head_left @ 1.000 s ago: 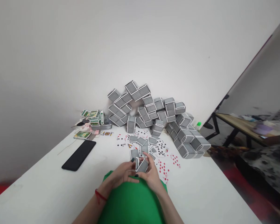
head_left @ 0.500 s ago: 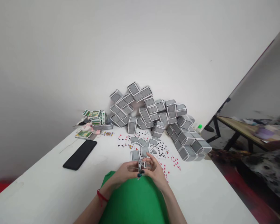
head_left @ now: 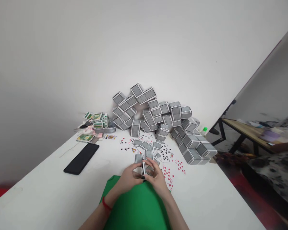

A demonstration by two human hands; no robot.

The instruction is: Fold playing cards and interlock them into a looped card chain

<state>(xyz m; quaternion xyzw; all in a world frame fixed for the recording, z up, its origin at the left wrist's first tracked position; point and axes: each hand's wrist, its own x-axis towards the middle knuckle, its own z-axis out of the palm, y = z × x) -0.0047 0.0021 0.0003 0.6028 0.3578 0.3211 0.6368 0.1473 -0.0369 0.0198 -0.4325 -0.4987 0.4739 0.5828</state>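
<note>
My left hand (head_left: pixel 130 175) and my right hand (head_left: pixel 156 175) meet low in the middle of the view, both closed on a folded playing card (head_left: pixel 144 168). Thumbs press it from the near side, and fingers partly cover it, so its exact shape is unclear. Just beyond my hands lie loose grey-backed playing cards (head_left: pixel 146 146), some bent. Face-up cards spread around them, among them red diamond cards (head_left: pixel 168 174) by my right hand and black-suited cards (head_left: pixel 166 153) further off.
Stacked blocks of folded cards (head_left: pixel 150 119) stand along the wall, and more form a pile (head_left: pixel 193 143) at right. A black phone (head_left: pixel 81 158) lies on the white table (head_left: pixel 38 191) at left. Green card boxes (head_left: pixel 98 118) and a green-capped bottle (head_left: pixel 204 130) sit at the back.
My hands have drawn closer together around the folded card. It now stands more upright, its pale edge towards me, and my fingers have shifted on it.
</note>
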